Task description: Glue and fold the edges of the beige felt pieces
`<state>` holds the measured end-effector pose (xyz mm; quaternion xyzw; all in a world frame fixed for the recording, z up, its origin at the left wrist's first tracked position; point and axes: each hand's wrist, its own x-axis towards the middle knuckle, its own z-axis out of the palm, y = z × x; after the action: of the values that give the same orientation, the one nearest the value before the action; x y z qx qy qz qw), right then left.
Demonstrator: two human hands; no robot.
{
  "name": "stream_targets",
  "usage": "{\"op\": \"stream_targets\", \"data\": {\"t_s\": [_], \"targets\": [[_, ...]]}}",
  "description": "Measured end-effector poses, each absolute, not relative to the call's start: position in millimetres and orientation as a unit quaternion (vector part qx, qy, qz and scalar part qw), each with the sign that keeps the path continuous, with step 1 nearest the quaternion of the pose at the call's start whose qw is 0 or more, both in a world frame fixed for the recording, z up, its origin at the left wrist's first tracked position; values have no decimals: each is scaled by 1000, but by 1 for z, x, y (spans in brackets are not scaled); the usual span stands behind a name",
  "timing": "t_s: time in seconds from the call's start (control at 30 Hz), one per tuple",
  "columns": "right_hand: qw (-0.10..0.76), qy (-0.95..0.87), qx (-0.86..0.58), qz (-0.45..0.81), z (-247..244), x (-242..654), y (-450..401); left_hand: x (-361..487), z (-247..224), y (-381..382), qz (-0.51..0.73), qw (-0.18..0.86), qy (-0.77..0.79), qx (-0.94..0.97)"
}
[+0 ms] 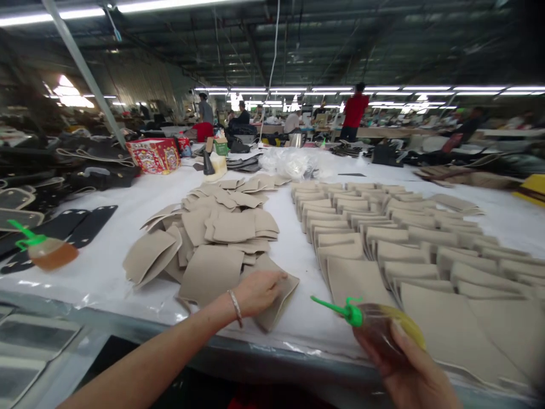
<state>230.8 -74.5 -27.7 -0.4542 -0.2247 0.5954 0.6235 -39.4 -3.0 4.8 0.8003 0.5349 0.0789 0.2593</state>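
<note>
Near the table's front edge, my left hand is closed on a beige folded piece at the front of a loose pile of beige pieces. A bracelet is round that wrist. My right hand is wrapped round a squeeze bottle with a green nozzle that points left, over the front edge. Behind and right of the bottle, folded beige pieces stand in overlapping rows. The bottle holds brownish liquid; its yellow part shows at the right.
Another green-nozzled bottle is at the left, beside black pieces. A red patterned box, clear plastic bags and a black cone sit farther back. A person in red and others are in the background.
</note>
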Motion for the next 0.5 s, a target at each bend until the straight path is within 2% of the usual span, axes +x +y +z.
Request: {"op": "stream_targets", "data": {"t_s": [0.13, 0.3, 0.43, 0.5], "targets": [[640, -169, -401, 634, -33, 259, -81, -41, 15, 20, 8, 136, 524, 841], [684, -158, -393, 594, -15, 283, -93, -38, 18, 56, -92, 148, 496, 851], [695, -123, -463, 535, -7, 314, -100, -37, 17, 71, -101, 130, 521, 837], [707, -167, -471, 501, -12, 333, -104, -41, 21, 75, -77, 147, 526, 834]]}}
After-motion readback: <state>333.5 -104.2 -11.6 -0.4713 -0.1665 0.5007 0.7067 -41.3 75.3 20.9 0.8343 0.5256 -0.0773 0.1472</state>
